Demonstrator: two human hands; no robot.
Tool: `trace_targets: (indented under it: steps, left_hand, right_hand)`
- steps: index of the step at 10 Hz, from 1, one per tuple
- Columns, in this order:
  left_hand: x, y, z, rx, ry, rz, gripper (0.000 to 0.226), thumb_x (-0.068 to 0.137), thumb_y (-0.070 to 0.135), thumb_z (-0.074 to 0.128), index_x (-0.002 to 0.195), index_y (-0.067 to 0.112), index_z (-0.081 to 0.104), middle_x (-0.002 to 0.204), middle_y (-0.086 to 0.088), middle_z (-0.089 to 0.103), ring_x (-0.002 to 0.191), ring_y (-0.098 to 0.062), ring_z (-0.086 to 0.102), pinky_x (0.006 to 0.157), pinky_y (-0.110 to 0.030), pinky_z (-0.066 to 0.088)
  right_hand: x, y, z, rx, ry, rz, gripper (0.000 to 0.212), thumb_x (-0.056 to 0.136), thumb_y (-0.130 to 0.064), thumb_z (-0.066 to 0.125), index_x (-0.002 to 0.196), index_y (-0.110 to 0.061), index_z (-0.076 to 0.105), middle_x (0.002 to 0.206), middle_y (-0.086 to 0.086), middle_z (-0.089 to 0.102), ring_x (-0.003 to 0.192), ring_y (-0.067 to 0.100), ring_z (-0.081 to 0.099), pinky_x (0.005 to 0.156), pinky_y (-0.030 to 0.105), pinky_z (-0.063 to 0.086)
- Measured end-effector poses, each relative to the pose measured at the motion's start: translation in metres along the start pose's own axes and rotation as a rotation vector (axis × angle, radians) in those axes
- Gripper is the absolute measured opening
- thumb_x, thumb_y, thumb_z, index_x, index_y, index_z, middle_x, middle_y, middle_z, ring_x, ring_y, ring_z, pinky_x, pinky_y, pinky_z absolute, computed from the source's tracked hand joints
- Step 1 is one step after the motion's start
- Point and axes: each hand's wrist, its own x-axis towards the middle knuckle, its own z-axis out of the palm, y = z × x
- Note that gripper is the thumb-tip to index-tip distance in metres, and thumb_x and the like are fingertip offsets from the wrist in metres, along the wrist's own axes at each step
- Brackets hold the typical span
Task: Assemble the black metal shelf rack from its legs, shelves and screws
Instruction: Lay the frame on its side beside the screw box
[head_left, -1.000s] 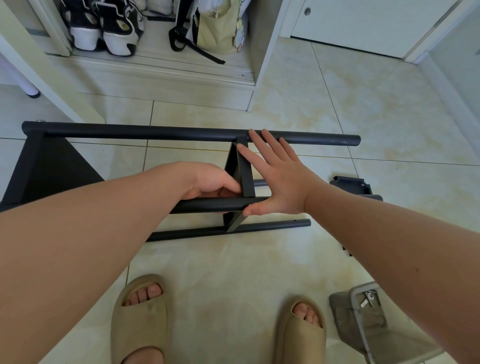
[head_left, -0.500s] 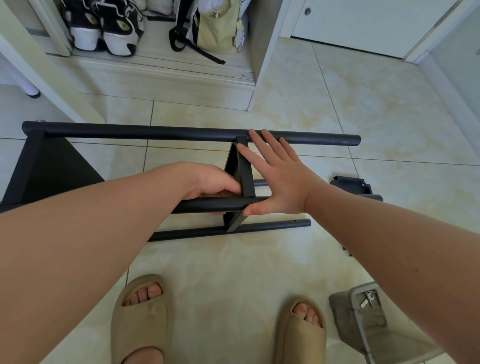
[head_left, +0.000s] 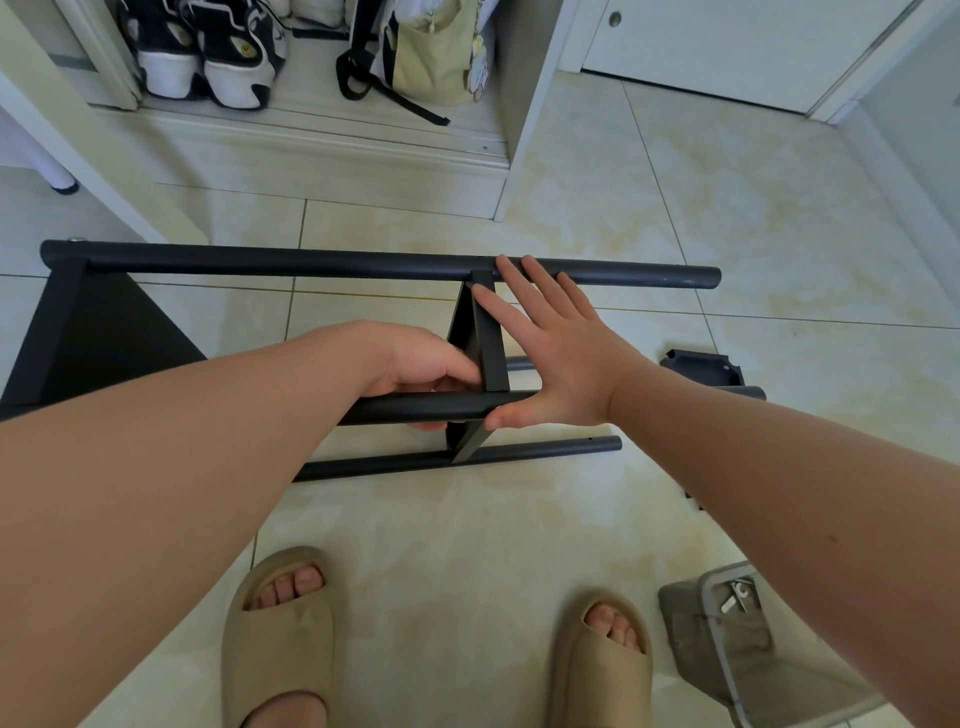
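Your left hand (head_left: 421, 371) curls around the near leg (head_left: 415, 409) of the rack, thumb on top and fingers wrapped beneath, probably to brace the tube. Your right hand (head_left: 561, 353) is flat with its fingers straight, pressed against the side of the middle shelf (head_left: 491, 343). It appears to be pushing that shelf square between the legs. The hands sit close together, one on each side of the shelf.

The partly built rack lies on its side on the tiled floor (head_left: 675, 208). A far leg (head_left: 311, 262) runs beyond your hands, a lower leg (head_left: 545, 449) rests on the tiles, and an end shelf (head_left: 88, 332) is at the left. A loose black part (head_left: 701, 366) lies to the right. A grey tray (head_left: 685, 623) holding metal hardware sits beside your right sandal (head_left: 597, 670), handy for fastening.
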Motion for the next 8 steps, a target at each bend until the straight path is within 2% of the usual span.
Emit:
trace_targets:
  steps: [1, 3, 4, 7, 8]
  left_hand:
    - [0.0029, 0.0000, 0.0003, 0.023, 0.023, -0.003, 0.018, 0.095, 0.025, 0.061, 0.105, 0.014, 0.072, 0.090, -0.004, 0.073, 0.078, -0.015, 0.065, 0.081, -0.032, 0.055]
    - [0.0017, -0.0023, -0.0034, 0.013, -0.021, 0.037, 0.019, 0.094, 0.010, 0.056, 0.094, 0.017, 0.073, 0.085, -0.002, 0.070, 0.068, -0.012, 0.062, 0.067, -0.026, 0.051]
    - [0.0020, -0.0029, -0.0037, 0.026, -0.014, 0.030, 0.020, 0.092, 0.009, 0.056, 0.092, 0.018, 0.074, 0.086, -0.003, 0.070, 0.070, -0.013, 0.061, 0.065, -0.026, 0.050]
    - [0.0013, -0.0028, -0.0053, -0.018, -0.042, 0.075, 0.023, 0.094, 0.013, 0.056, 0.086, 0.020, 0.076, 0.087, -0.003, 0.073, 0.076, -0.015, 0.065, 0.069, -0.028, 0.051]
    - [0.0016, -0.0025, -0.0044, 0.002, -0.027, 0.069, 0.017, 0.096, 0.021, 0.058, 0.097, 0.018, 0.074, 0.088, -0.001, 0.074, 0.074, -0.013, 0.067, 0.068, -0.027, 0.052]
  right_hand:
    - [-0.0001, 0.0001, -0.0002, 0.000, 0.002, 0.000, 0.126, 0.065, -0.099, 0.031, 0.162, -0.028, -0.008, 0.168, 0.006, -0.019, 0.154, 0.029, -0.019, 0.125, 0.050, -0.006]
    - [0.0003, 0.0004, 0.0007, -0.005, 0.002, -0.001, 0.125, 0.066, -0.099, 0.031, 0.162, -0.029, -0.008, 0.168, 0.006, -0.020, 0.154, 0.029, -0.019, 0.125, 0.050, -0.006]
    - [0.0005, 0.0005, 0.0009, -0.004, 0.004, -0.001, 0.125, 0.066, -0.099, 0.031, 0.162, -0.028, -0.007, 0.168, 0.006, -0.019, 0.154, 0.029, -0.019, 0.125, 0.050, -0.007]
    - [0.0003, 0.0002, 0.0001, 0.006, 0.004, 0.001, 0.125, 0.066, -0.099, 0.032, 0.162, -0.029, -0.007, 0.168, 0.005, -0.019, 0.154, 0.028, -0.019, 0.125, 0.050, -0.006]
    - [0.0004, -0.0003, 0.0000, 0.003, 0.002, 0.000, 0.125, 0.066, -0.098, 0.032, 0.161, -0.029, -0.008, 0.168, 0.005, -0.019, 0.154, 0.028, -0.019, 0.125, 0.050, -0.006]
